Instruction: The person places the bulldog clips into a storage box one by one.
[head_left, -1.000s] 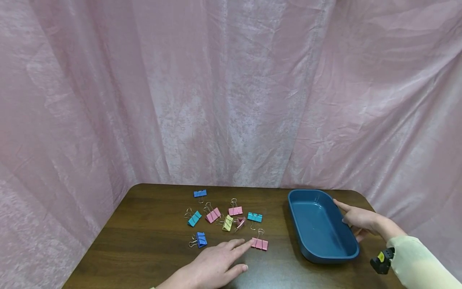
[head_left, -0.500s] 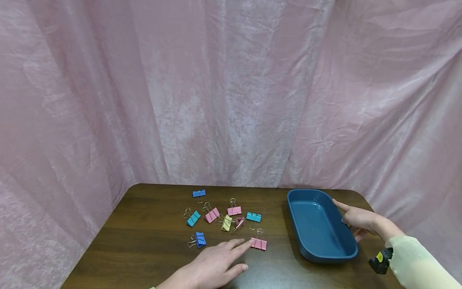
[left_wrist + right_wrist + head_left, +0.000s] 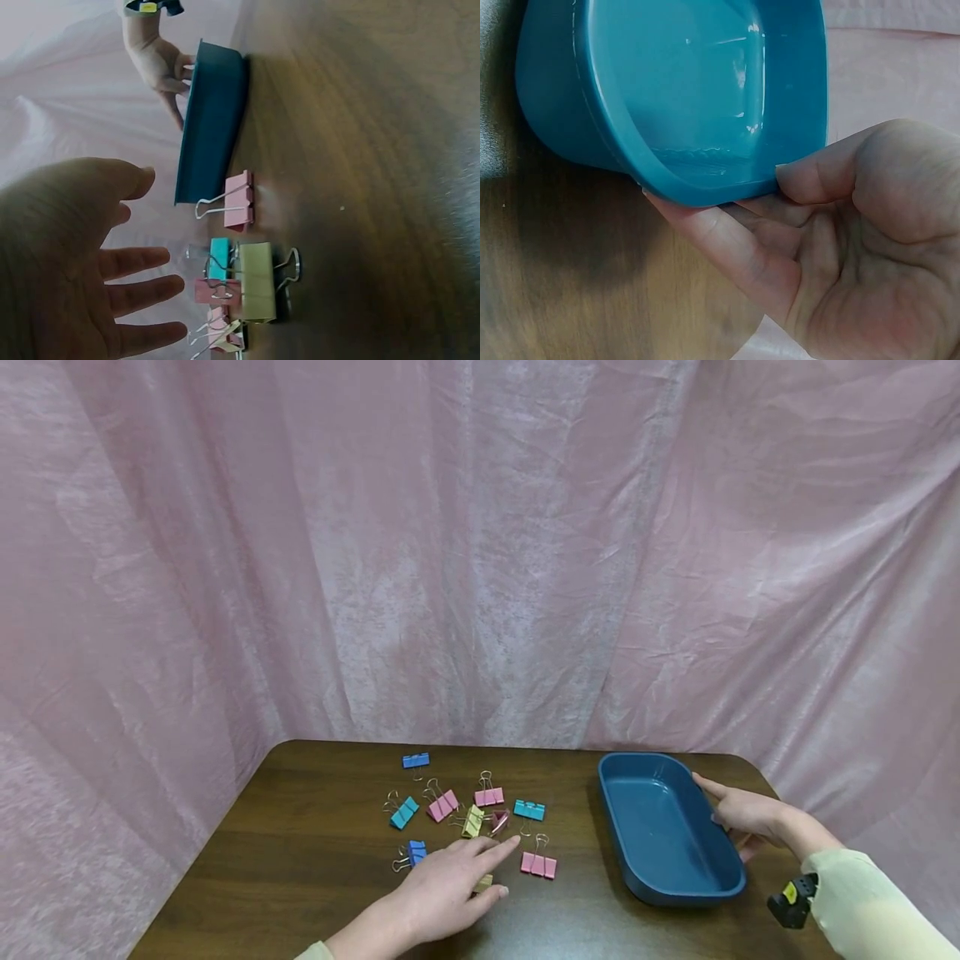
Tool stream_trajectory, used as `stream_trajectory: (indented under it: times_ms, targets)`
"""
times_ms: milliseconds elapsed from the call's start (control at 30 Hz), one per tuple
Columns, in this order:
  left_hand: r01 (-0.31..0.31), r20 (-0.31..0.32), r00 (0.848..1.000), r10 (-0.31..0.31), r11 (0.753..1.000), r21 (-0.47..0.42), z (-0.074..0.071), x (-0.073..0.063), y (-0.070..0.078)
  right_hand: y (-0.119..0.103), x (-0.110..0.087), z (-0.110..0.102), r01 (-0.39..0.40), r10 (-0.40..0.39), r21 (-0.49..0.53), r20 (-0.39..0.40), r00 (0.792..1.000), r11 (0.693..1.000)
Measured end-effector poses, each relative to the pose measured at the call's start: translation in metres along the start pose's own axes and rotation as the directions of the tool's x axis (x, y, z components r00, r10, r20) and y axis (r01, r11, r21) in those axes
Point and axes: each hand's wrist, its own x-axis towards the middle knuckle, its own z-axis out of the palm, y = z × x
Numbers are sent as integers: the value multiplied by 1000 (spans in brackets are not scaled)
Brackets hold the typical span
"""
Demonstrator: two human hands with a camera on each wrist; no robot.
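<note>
My left hand (image 3: 450, 885) reaches over the table with its fingers spread and nothing in its grasp. Partly covered by it in the head view is a yellow binder clip (image 3: 483, 883), which shows whole in the left wrist view, standing beyond the fingertips (image 3: 176, 330). Just right of that hand lies a pink binder clip (image 3: 538, 865); a blue binder clip (image 3: 417, 852) is at its left. At the right, my right hand (image 3: 750, 818) holds the long side of an empty blue tray (image 3: 637, 885), thumb at the rim and fingers against the outside, as the right wrist view shows.
Behind the left hand lie several more binder clips: a teal one (image 3: 404, 812), pink ones (image 3: 442, 807), another yellow one (image 3: 473, 822), a turquoise one (image 3: 529, 811) and a far blue one (image 3: 416, 760). A pink curtain (image 3: 465, 568) hangs behind the wooden table (image 3: 300, 860).
My left hand has drawn back left from the pink binder clip, its index fingertip now off it. A yellow binder clip has come into sight beneath the hand. The right hand and tray stay put.
</note>
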Motion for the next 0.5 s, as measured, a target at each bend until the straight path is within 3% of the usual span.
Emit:
stream_trajectory:
  times_ms: [233,500]
  targets:
    - [55,-77,995,-56,998,-20,-8,10,-6,0,0,-1,-1,1,-7,1,1000,1000]
    - [134,-199,971,-132,991,-4,-11,25,-26,-1,-1,0,-1,1,-15,-7,1000,1000]
